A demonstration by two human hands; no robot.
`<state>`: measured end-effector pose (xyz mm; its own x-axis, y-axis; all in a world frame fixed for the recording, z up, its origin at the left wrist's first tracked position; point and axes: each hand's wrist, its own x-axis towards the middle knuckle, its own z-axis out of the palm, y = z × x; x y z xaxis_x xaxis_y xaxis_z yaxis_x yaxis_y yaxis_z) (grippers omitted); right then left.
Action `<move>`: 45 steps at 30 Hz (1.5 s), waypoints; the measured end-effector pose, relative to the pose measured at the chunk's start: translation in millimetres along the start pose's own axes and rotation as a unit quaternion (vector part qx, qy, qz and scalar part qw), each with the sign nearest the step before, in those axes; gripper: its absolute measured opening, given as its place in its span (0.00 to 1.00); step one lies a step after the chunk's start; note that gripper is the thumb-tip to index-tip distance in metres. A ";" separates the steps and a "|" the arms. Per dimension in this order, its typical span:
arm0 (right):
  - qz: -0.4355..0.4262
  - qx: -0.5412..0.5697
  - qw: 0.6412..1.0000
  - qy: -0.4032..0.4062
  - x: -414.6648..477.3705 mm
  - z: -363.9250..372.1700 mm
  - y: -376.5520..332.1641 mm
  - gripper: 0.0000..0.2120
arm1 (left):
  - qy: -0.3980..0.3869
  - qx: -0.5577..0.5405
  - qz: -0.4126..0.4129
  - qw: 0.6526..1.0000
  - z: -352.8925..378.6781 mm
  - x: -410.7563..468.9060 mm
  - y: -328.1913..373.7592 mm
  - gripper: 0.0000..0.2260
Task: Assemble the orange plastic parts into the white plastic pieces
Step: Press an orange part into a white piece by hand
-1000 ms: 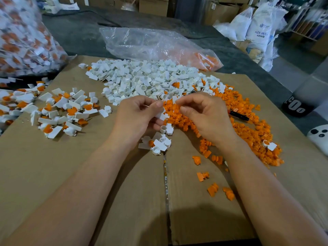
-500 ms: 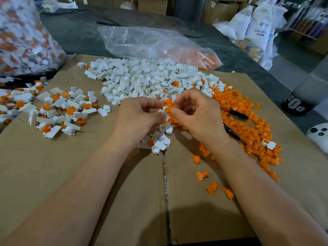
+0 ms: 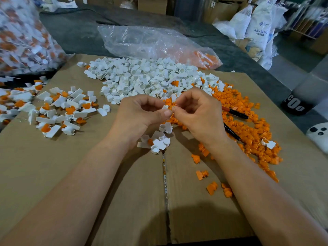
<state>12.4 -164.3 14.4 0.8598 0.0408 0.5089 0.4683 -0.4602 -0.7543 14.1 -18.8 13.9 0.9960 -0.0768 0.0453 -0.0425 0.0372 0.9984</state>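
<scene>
Pinching white piece [image 3: 165, 107] just in front of white pile [image 3: 147, 82], left hand [image 3: 142, 115] touches right hand [image 3: 197, 114], whose fingertips clamp orange part [image 3: 169, 104] against it; part's axis too small to tell; orange pile [image 3: 248, 126] lies right of white pile, nearer right hand; clear bag [image 3: 152, 43] behind white pile holds few orange bits; big bag [image 3: 23, 38] far left holds assembled units.

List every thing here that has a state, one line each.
left hand, pinching white piece
right hand, pinching orange part at that piece
white pile, loose, unfitted
orange pile, loose, spread
finished pile, orange already fitted
clear bag, lying flat, nearly empty
</scene>
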 end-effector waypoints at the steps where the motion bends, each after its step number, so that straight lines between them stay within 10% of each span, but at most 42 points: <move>1: 0.003 0.004 1.000 -0.002 0.2 -0.7 -0.3 0.16 | 0.003 0.009 0.010 1.000 0.8 -0.3 0.5 0.12; 14: 0.026 0.020 0.998 -0.061 -1.9 -7.1 0.0 0.15 | 0.010 0.110 0.075 0.991 5.4 -8.4 0.0 0.09; 28: 0.022 0.136 0.987 -0.084 1.8 -10.8 -0.4 0.20 | -0.013 -0.116 -0.008 0.993 0.3 -2.5 -0.5 0.09; 45: 0.029 0.128 0.986 -0.106 -0.6 -5.7 -0.8 0.14 | 0.000 -0.071 -0.032 0.997 1.2 -3.7 3.2 0.11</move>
<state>10.4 -169.0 17.0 0.8969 0.2177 0.3850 0.4304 -0.2291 -0.8731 10.2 -19.6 17.0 0.9963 -0.0835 -0.0192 0.0334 0.1720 0.9845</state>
